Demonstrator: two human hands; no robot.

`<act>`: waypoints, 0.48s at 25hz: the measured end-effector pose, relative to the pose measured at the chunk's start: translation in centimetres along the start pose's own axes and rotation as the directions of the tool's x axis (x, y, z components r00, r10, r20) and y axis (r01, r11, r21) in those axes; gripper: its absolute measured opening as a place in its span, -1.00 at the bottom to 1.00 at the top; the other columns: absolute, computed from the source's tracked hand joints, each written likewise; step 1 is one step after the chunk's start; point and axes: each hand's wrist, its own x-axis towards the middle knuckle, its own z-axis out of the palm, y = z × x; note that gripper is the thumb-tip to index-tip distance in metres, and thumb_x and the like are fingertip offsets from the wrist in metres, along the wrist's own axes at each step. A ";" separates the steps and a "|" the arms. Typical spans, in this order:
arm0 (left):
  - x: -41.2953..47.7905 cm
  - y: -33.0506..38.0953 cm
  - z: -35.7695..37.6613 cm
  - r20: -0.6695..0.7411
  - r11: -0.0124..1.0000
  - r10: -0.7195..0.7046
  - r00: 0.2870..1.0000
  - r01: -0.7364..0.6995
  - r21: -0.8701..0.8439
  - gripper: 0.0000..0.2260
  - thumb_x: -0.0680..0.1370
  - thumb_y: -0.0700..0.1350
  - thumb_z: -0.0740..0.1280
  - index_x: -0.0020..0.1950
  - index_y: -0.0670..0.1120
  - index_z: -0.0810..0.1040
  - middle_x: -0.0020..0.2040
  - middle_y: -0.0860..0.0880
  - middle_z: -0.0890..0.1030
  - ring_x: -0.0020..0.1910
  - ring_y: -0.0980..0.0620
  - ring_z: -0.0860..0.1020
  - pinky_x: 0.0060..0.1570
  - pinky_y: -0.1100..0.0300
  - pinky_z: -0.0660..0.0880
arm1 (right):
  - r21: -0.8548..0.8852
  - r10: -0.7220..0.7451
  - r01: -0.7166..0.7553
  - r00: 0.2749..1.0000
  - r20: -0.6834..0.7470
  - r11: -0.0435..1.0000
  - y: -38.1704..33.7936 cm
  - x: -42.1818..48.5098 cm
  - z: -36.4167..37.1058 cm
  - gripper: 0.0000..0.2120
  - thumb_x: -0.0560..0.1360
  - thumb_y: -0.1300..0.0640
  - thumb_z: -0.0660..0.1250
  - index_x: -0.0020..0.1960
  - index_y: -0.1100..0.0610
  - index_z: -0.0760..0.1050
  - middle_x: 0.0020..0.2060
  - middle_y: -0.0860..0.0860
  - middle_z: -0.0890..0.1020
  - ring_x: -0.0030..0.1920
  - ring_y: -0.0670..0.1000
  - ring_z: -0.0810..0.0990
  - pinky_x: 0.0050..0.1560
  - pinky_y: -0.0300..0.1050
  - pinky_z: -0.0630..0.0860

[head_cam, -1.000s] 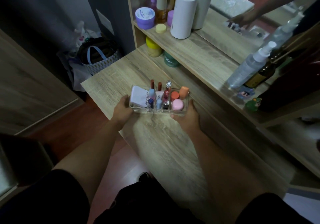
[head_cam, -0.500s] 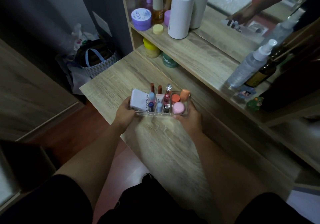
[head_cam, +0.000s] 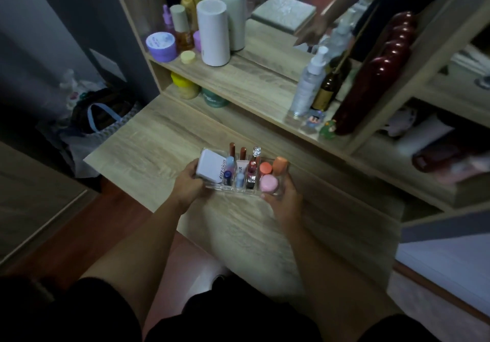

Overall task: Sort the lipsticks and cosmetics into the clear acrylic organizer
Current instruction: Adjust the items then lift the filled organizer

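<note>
Gripping the clear acrylic organizer (head_cam: 242, 182) from both ends, the left hand (head_cam: 187, 186) is closed around the left side, thumb up beside the white compact (head_cam: 212, 169), while the right hand (head_cam: 282, 198) is curled under and around the right end, near the pink round pot (head_cam: 269, 183). The organizer is held at the near part of the wooden tabletop (head_cam: 164, 140); whether its base rests on the wood or is raised just above it cannot be told. The compartments look filled: tall lipstick tubes (head_cam: 237, 152) stand at the back, small bottles in the middle, orange-capped items on the right, so the sorting is judged to be nearly or fully done. Trouble could come from a tilt. The white compact is propped at a slant against the left wall and could be tipped out if that end is dropped lower. The upright tubes, loosely held in their slots, could be toppled by a jolt on setting down. Smooth acrylic could also slide in the fingers if the hold is slackened on one side only.
</note>
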 end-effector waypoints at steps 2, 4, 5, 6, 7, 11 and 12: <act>-0.1 0.5 1.7 0.055 1.000 0.017 0.998 -0.019 0.022 -0.45 0.37 -0.47 0.22 0.28 -0.03 0.47 0.20 -0.18 0.59 0.16 -0.16 0.56 0.18 -0.15 0.52 | 0.048 0.027 -0.025 0.999 -0.029 0.999 1.0 -0.7 -1.4 -0.11 0.25 0.27 0.55 0.46 0.03 0.20 0.22 0.13 0.58 0.22 0.13 0.54 0.26 0.11 0.46; -0.1 1.0 3.5 0.097 0.998 0.032 0.995 -0.037 0.050 -0.45 0.38 -0.48 0.23 0.29 -0.05 0.47 0.20 -0.21 0.59 0.16 -0.21 0.56 0.18 -0.23 0.51 | -0.012 0.038 -0.039 0.994 -0.102 0.999 2.0 -1.5 -2.8 -0.12 0.28 0.21 0.55 0.47 0.03 0.17 0.23 0.14 0.57 0.23 0.15 0.53 0.27 0.08 0.45; -0.2 1.2 4.4 0.111 0.997 0.037 0.993 -0.044 0.067 -0.46 0.39 -0.48 0.24 0.29 -0.05 0.46 0.20 -0.21 0.59 0.16 -0.22 0.55 0.18 -0.24 0.51 | -0.048 0.032 -0.039 0.989 -0.141 0.998 2.5 -1.9 -3.4 -0.13 0.29 0.18 0.54 0.47 0.05 0.17 0.23 0.15 0.57 0.23 0.16 0.53 0.26 0.07 0.45; -0.2 1.4 5.2 0.119 0.995 0.040 0.992 -0.051 0.085 -0.46 0.39 -0.47 0.26 0.30 -0.05 0.46 0.20 -0.21 0.58 0.16 -0.23 0.55 0.17 -0.25 0.51 | -0.070 0.024 -0.037 0.985 -0.170 0.997 2.9 -2.2 -3.9 -0.13 0.30 0.15 0.54 0.48 0.06 0.16 0.23 0.16 0.57 0.23 0.16 0.53 0.27 0.06 0.44; -0.3 1.6 5.9 0.122 0.992 0.044 0.992 -0.057 0.109 -0.46 0.39 -0.46 0.27 0.30 -0.04 0.46 0.20 -0.21 0.58 0.15 -0.23 0.55 0.17 -0.24 0.51 | -0.076 0.029 -0.044 0.982 -0.185 0.996 3.2 -2.5 -4.3 -0.13 0.30 0.14 0.53 0.48 0.07 0.15 0.23 0.17 0.58 0.23 0.17 0.53 0.27 0.05 0.44; -0.8 2.8 8.7 0.193 0.977 0.068 0.979 -0.105 0.188 -0.48 0.41 -0.41 0.26 0.32 -0.04 0.44 0.21 -0.20 0.57 0.16 -0.21 0.54 0.20 -0.22 0.50 | -0.074 0.178 -0.192 0.971 -0.159 0.979 5.0 -3.1 -6.8 -0.28 0.36 0.00 0.47 0.43 -0.02 0.23 0.12 0.10 0.63 0.12 0.16 0.60 0.02 -0.11 0.48; -0.9 3.0 9.3 0.230 0.973 0.072 0.971 -0.119 0.199 -0.47 0.41 -0.40 0.26 0.33 -0.05 0.43 0.22 -0.21 0.56 0.17 -0.21 0.53 0.21 -0.23 0.48 | -0.076 0.202 -0.216 0.966 -0.158 0.973 5.3 -3.4 -7.3 -0.32 0.36 -0.02 0.46 0.40 -0.04 0.24 0.10 0.09 0.63 0.10 0.16 0.61 -0.02 -0.13 0.46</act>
